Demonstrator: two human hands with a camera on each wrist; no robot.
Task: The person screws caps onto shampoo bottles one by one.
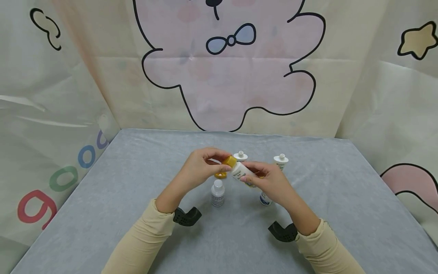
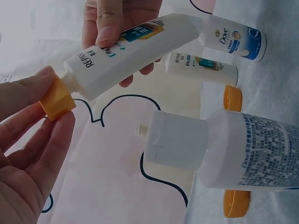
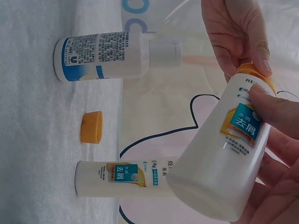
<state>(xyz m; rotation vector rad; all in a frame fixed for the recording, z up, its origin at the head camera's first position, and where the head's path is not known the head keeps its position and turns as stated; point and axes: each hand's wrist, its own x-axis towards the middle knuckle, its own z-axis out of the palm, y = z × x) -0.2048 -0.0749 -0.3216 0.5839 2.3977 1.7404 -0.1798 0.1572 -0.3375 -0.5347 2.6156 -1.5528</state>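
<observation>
My left hand (image 1: 205,167) pinches an orange-yellow flip cap (image 2: 58,99) between thumb and fingers, at the neck of a tilted white shampoo bottle (image 2: 124,53). In the left wrist view, part of the bottle's neck shows below the cap. My right hand (image 1: 268,180) grips the bottle's body, thumb on its labelled front. A white bottle with a white cap (image 1: 217,193) stands in front of my left hand. One loose orange cap (image 1: 220,175) lies beneath the held bottle. A Dove bottle (image 2: 236,39) is partly hidden behind my right hand in the head view.
Two uncapped white bottles stand farther back: one behind the hands (image 1: 240,155), the other to the right (image 1: 280,160). Another orange cap (image 2: 232,98) lies on the grey tablecloth (image 1: 137,160). Printed fabric walls (image 1: 232,87) enclose the table's back and sides.
</observation>
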